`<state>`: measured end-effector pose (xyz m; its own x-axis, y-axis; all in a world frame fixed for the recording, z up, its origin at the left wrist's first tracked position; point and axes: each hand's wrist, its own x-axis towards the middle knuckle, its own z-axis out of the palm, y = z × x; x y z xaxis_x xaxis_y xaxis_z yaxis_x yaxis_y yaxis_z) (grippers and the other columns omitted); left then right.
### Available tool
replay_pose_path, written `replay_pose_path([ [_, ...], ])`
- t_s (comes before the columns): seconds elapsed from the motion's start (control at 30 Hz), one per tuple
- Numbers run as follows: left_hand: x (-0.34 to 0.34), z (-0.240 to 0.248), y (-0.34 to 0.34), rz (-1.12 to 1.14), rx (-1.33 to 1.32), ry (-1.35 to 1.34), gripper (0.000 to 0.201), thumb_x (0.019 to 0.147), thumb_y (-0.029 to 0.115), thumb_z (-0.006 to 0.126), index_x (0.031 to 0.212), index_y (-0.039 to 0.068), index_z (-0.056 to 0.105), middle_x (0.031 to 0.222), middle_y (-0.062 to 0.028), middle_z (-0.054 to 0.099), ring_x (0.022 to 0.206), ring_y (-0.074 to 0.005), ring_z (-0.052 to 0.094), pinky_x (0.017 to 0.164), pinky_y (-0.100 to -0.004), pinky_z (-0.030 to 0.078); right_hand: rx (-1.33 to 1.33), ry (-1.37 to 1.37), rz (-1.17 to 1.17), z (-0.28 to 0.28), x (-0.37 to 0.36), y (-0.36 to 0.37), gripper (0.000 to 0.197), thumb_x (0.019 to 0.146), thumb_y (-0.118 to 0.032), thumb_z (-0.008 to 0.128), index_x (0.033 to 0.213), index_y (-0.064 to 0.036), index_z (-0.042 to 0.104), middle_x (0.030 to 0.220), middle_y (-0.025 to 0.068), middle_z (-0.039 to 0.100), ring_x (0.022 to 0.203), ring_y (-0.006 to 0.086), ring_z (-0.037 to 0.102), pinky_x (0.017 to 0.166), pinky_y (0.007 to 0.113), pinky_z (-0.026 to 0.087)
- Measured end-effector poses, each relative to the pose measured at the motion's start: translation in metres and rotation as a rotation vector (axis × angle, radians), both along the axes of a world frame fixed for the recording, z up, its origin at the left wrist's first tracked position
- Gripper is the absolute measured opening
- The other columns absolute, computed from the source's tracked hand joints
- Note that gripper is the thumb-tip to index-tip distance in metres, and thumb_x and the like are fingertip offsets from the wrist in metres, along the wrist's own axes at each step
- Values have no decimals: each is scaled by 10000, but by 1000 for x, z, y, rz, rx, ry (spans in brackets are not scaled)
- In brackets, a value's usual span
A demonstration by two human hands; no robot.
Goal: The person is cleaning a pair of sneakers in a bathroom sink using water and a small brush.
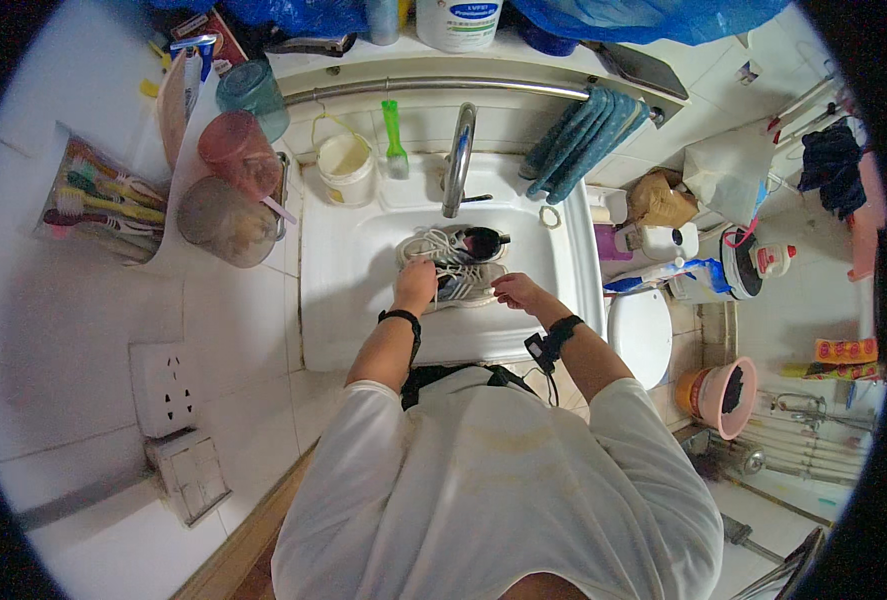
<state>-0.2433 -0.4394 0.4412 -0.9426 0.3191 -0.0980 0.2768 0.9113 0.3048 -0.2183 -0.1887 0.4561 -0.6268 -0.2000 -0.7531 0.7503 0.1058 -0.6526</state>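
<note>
A pair of grey and white sneakers lies side by side in the white washbasin (363,240). The far sneaker (431,245) has white laces and a dark inside. My left hand (416,286) is closed at the left end of the near sneaker (459,286), with its fingertips partly hidden. At the same sneaker's right end, my right hand (519,291) pinches its edge; whether a lace is between the fingers is too small to tell. Above the shoes arches a chrome faucet (457,165). Both wrists wear black bands.
A small white bucket (346,168) and a green-handled brush (394,140) are at the basin's back left. A blue towel (583,140) hangs from the rail at back right. Cups (238,155) and toothbrushes (103,195) sit on the left. Bottles and a toilet (640,335) stand to the right.
</note>
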Motion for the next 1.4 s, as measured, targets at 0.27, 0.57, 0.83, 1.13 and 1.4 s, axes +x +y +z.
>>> replay_pose_path([
  [0.27, 8, -7, -4, 164, 423, -411, 248, 788, 272, 584, 838, 31, 609, 699, -119, 614, 645, -252, 593, 620, -380, 468, 84, 33, 28, 1, -14, -39, 200, 770, -66, 578, 965, -31, 599, 750, 53, 603, 603, 130, 589, 451, 216, 430],
  [0.57, 20, -9, -5, 229, 442, -349, 283, 828, 278, 540, 734, 30, 639, 681, -106, 629, 611, -260, 600, 600, -382, 475, 199, 158, 228, -7, -31, -53, 221, 749, -61, 605, 967, -23, 617, 718, 23, 609, 509, 88, 516, 388, 208, 366],
  [0.83, 34, -1, 0, 295, 617, -399, 220, 847, 243, 540, 963, 72, 618, 760, -52, 651, 604, -175, 612, 584, -306, 479, -467, 41, 88, 25, -34, -47, 211, 834, -78, 547, 1045, -74, 556, 836, -6, 611, 550, 29, 436, 450, 169, 335],
  [1.13, 33, 60, 51, 595, 1165, -690, 215, 832, 297, 620, 881, 87, 624, 697, 37, 573, 574, -52, 501, 465, -197, 359, -725, 116, 159, 36, -41, -31, 219, 878, -132, 512, 1089, -82, 544, 908, -2, 611, 657, 32, 519, 525, 148, 401],
  [1.4, 32, 50, 71, 725, 1171, -610, 222, 838, 295, 621, 866, 76, 637, 689, 41, 566, 556, -38, 477, 453, -189, 354, -766, 59, 232, 41, -44, -6, 295, 895, -226, 471, 1152, -88, 517, 1108, 16, 595, 907, 109, 602, 706, 221, 481],
])
